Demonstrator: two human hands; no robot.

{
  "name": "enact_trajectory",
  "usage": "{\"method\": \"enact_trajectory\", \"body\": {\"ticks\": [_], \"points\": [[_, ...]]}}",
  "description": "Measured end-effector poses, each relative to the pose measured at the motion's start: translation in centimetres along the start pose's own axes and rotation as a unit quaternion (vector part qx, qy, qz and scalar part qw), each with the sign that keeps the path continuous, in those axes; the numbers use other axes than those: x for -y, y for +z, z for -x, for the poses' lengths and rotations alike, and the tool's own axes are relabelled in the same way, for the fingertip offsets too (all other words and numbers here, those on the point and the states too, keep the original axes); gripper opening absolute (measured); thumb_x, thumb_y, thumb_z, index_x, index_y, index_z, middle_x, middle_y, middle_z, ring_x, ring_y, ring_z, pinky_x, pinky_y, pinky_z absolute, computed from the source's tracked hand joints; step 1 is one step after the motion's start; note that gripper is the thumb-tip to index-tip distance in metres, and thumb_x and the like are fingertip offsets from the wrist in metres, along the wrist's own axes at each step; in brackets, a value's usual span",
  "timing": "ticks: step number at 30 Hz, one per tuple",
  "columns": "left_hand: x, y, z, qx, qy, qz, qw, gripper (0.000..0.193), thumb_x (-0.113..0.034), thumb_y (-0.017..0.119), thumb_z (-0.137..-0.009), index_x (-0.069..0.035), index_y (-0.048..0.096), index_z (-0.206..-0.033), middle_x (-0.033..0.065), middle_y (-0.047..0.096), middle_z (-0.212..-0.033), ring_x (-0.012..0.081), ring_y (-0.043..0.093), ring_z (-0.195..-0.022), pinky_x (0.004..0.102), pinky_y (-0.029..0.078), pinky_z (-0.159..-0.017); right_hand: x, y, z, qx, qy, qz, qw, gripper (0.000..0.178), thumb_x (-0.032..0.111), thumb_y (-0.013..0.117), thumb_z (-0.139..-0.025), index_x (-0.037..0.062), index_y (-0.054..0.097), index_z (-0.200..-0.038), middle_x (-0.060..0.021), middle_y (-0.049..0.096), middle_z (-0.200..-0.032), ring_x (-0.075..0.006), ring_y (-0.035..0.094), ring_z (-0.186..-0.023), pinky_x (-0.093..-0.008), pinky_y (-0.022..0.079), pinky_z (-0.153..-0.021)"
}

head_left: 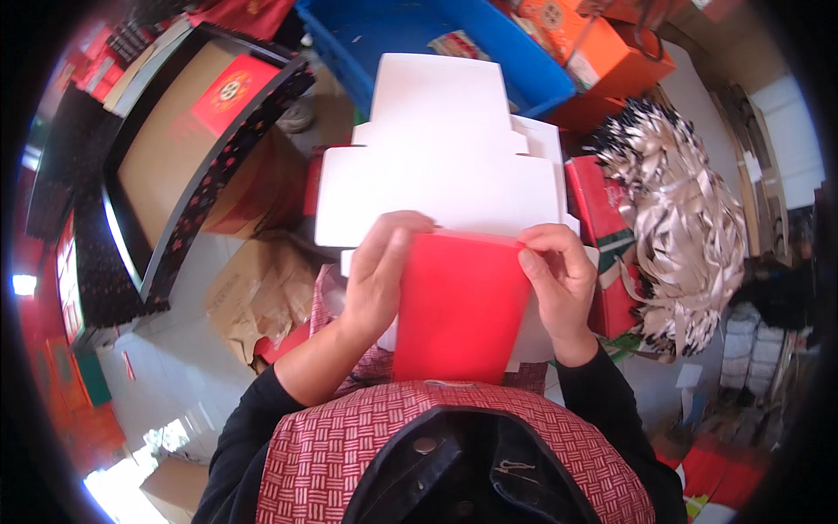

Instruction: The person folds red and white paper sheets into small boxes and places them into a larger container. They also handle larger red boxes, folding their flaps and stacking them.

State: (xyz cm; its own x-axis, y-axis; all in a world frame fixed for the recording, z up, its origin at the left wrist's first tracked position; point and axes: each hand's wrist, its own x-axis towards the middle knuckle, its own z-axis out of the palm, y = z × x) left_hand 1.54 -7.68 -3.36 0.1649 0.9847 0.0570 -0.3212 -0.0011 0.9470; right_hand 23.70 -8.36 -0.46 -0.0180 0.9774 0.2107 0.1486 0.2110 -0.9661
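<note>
Here, both hands — left hand (377, 278), right hand (559, 281) — hold the red panel (460, 307) lengthwise, pointing away.

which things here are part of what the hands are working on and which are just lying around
In hand: red panel, white flat carton, left hand, right hand.

Lying about: blue crate, ribbon pile, orange boxes, brown paper, black-edged tray.

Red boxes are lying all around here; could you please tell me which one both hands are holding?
The plain red panel at the centre, folded against white card, pinched by the left hand and right hand.
</note>
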Motion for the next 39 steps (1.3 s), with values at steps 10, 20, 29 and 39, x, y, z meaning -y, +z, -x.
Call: {"method": "enact_trajectory", "body": {"ticks": [10,20,29,39], "points": [[1.0,-0.8,-1.1,0.195,-0.06,0.352,0.913,0.026,-0.031,0.053,-0.095,-0.007,0.057,-0.104,0.0186,0.048,-0.127,0.03,0.049,-0.117,0.0416,0.044,-0.099,0.2,2.0,1.3,0.022,-0.022,-0.034,0.999,0.019,0.013,0.038,-0.098,0.0004,0.052,-0.099,-0.0132,0.057,-0.108,-0.0174,0.053,-0.1,-0.0302,0.041,-0.091],[-0.1,-0.4,1.1,0.096,-0.035,0.157,0.982,0.024,-0.02,0.05,-0.098,-0.003,0.051,-0.115,0.0133,0.056,-0.121,0.0187,0.053,-0.112,0.035,0.042,-0.097,2.0,-1.0,0.6,0.118,-0.007,-0.017,0.993,0.033,0.015,0.042,-0.095,0.0013,0.052,-0.124,-0.016,0.052,-0.129,-0.025,0.048,-0.12,-0.0378,0.035,-0.104],[-3.2,0.4,-2.4,-0.055,-0.243,0.295,0.922,0.021,-0.026,0.052,-0.096,-0.008,0.056,-0.104,0.0052,0.06,-0.1,0.0151,0.059,-0.093,0.0305,0.05,-0.083,2.8,-1.1,-6.1,0.249,-0.452,0.338,0.787,0.041,0.013,0.065,-0.078,0.0082,0.056,-0.118,-0.0119,0.057,-0.124,-0.0315,0.051,-0.121,-0.0435,0.037,-0.105],[-4.3,-0.8,-2.4,-0.113,0.109,-0.038,0.987,0.054,-0.043,0.043,-0.099,-0.002,0.039,-0.133,0.0121,0.053,-0.125,0.0192,0.053,-0.113,0.0343,0.045,-0.096,4.0,2.6,-6.9,0.264,0.18,-0.182,0.93,0.04,0.021,0.074,-0.08,0.0025,0.058,-0.112,-0.004,0.065,-0.092,-0.0077,0.058,-0.063,-0.0213,0.044,-0.047]]}}
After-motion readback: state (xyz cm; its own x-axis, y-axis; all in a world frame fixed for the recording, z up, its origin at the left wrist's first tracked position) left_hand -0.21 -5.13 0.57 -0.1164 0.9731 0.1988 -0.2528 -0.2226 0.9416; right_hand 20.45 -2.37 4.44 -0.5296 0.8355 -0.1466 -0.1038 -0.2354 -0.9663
